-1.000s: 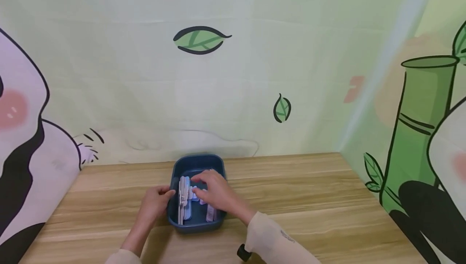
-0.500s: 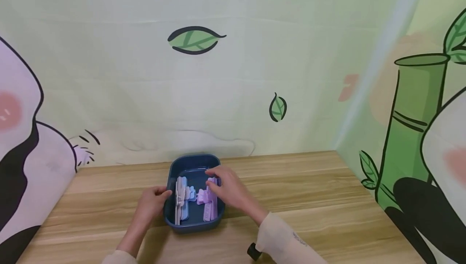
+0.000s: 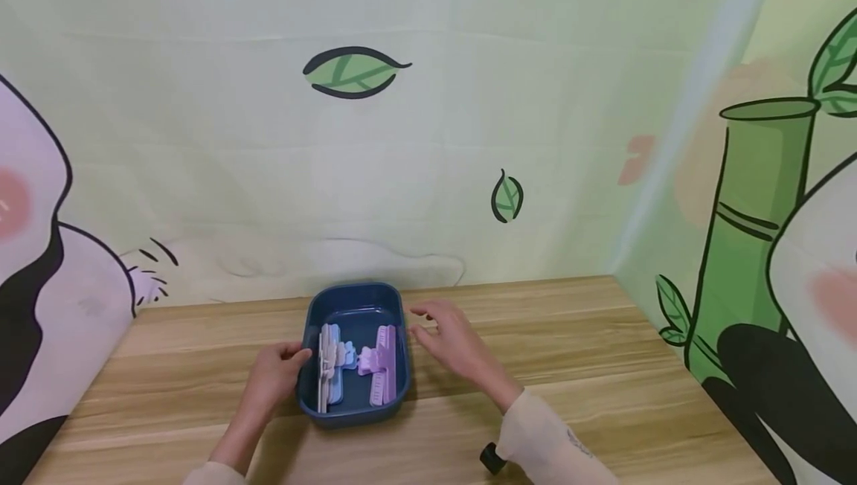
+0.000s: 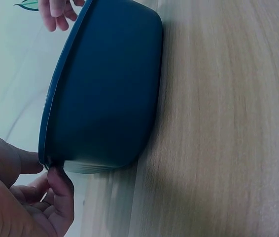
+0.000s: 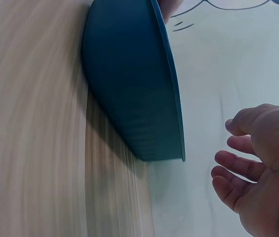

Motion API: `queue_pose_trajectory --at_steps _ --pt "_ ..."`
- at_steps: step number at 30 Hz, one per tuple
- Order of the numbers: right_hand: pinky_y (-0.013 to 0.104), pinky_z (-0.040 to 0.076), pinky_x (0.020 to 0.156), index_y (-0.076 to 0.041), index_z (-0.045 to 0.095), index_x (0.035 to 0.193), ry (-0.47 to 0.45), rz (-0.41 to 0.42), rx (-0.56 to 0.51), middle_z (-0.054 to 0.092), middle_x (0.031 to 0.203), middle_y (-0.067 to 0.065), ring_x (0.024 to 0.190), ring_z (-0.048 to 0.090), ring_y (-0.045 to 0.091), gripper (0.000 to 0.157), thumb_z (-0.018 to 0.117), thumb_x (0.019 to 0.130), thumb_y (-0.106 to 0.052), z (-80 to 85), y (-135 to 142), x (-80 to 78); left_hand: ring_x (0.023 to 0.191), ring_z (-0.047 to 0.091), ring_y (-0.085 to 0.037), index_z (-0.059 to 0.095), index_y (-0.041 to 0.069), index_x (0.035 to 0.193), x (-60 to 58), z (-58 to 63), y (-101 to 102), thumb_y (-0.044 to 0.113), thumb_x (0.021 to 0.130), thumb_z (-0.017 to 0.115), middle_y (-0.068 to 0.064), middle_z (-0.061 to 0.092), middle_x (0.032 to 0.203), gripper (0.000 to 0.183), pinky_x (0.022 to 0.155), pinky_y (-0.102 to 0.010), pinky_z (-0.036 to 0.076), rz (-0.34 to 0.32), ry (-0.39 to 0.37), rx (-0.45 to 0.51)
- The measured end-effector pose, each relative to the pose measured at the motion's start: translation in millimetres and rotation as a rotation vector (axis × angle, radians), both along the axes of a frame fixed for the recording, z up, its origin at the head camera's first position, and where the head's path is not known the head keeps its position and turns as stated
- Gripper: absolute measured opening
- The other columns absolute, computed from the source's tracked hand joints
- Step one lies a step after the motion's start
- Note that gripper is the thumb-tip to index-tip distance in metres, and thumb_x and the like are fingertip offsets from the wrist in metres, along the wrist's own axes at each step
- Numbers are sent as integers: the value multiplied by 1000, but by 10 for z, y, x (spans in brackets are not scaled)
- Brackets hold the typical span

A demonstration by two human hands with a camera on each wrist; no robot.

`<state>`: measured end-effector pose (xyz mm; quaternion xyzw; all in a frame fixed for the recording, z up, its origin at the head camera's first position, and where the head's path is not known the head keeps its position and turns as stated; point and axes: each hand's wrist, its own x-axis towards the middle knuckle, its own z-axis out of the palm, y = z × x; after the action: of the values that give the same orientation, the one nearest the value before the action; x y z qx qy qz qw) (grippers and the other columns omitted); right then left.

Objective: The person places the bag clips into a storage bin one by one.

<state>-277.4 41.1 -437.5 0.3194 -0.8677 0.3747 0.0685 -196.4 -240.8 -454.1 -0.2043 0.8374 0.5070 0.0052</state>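
A dark blue plastic bin [image 3: 351, 419] stands on the wooden table. My left hand [image 3: 273, 375] pinches its left rim; the left wrist view shows the thumb [image 4: 31, 162] and bent fingers on either side of that rim. To the right of the bin, my right hand [image 3: 451, 340] hovers with loosely bent fingers and holds nothing, and the right wrist view shows a gap between this hand [image 5: 267, 170] and the rim. Inside, whitish clips [image 3: 325, 370] and a blue clip [image 3: 337, 388] line the left wall. Purple clips [image 3: 387, 366] lie along the right wall.
The wooden table [image 3: 569, 366] extends on both sides of the bin. A cloth backdrop [image 3: 428, 120] printed with leaves, pandas and bamboo rises at its far edge. A small black object [image 3: 492, 458] shows at the right wrist.
My right hand has moved from over the bin's interior to the right, beyond its rim, uncovering the purple clips. My left hand keeps its hold on the left rim.
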Motion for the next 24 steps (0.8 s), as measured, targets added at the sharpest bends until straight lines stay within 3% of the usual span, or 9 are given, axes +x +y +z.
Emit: queue_pose_trajectory --at_steps 7,19,24 --pt "46 56 88 0 69 127 47 -29 -22 68 124 15 109 63 33 30 70 97 -8 -15 194 -33 107 55 -37 53 -10 141 -1 -7 8 16 109 53 -30 57 128 42 85 -39 54 2 2 -12" --pt "45 56 83 1 70 125 89 -102 -11 69 121 15 105 64 33 30 71 96 -7 -71 584 -105 98 57 -34 57 -12 136 33 -39 27 15 109 53 -27 61 116 39 75 -33 52 -16 84 -58" --pt "46 55 83 1 69 125 91 -136 -6 69 122 17 105 64 35 31 71 96 -7 -94 775 -126 99 58 -35 60 -14 132 32 -54 0 16 108 53 -27 63 114 38 81 -39 51 -35 123 -89"
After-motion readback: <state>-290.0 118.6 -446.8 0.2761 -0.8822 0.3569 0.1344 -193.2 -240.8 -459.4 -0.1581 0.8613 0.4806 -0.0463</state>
